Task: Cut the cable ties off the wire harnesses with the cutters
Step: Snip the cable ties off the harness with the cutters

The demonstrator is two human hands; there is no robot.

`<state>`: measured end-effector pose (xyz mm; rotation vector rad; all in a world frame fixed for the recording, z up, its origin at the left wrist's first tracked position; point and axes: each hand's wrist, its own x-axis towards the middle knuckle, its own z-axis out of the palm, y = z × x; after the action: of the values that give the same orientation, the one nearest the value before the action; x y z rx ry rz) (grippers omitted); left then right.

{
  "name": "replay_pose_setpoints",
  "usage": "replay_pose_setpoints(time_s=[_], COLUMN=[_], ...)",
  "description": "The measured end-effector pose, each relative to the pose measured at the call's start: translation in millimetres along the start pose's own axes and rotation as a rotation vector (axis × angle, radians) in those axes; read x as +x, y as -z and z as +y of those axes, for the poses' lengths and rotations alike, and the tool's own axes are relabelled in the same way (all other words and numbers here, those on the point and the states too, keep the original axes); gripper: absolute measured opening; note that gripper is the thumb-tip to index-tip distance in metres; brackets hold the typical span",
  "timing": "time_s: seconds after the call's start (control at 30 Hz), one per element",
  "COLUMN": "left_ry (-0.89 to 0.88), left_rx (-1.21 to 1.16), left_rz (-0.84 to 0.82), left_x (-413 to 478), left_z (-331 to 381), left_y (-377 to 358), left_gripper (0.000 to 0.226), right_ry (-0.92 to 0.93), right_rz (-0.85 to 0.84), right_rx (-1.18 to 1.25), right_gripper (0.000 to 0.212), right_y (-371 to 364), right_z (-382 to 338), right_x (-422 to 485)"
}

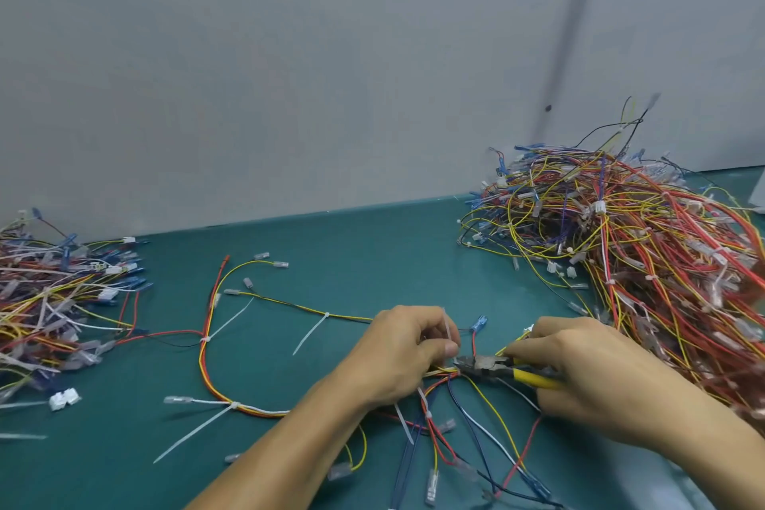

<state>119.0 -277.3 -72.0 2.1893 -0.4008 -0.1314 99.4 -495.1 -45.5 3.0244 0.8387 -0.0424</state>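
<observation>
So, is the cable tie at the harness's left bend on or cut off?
On: the cable tie wraps the harness wires, its long tail sticking out uncut.

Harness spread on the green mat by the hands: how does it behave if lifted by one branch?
Likely floppy: the wire harness lies in loose curves, so it should sag and trail. Probably light: thin wires, small terminals. Its long cable tie tails may snag the left pile.

Yellow-handled cutters (494, 366), tips against the multicoloured wire harness (201, 357) beside an upright white cable tie (447, 325)
</observation>
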Motion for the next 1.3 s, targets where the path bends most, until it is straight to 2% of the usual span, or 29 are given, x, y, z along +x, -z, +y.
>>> replay_pose_setpoints(time_s=[0.93,1.07,1.2,1.3], left_ry=[0.024,0.088,0.100,0.141], left_rx=[0.061,-0.131,-0.296,-0.534], left_rz=[0.023,0.042,0.150,0.191], left_x=[1,-4,-12,-24], left_z=[1,5,12,14], left_y=[-1,4,26,44], left_gripper=[0.021,0.020,0.022,0.026], right_ry=[0.011,-0.012,-0.044,-0.047], right_rz=[-0.040,-0.030,0.058,0.111], right_rx=[-0.148,-0.134,-0.114,-0.050], right_gripper=[0.020,0.019,0.022,0.029], right_y=[-1,-2,1,5], right_z=[-1,-5,-5,-7], right_x=[7,8,3,-4])
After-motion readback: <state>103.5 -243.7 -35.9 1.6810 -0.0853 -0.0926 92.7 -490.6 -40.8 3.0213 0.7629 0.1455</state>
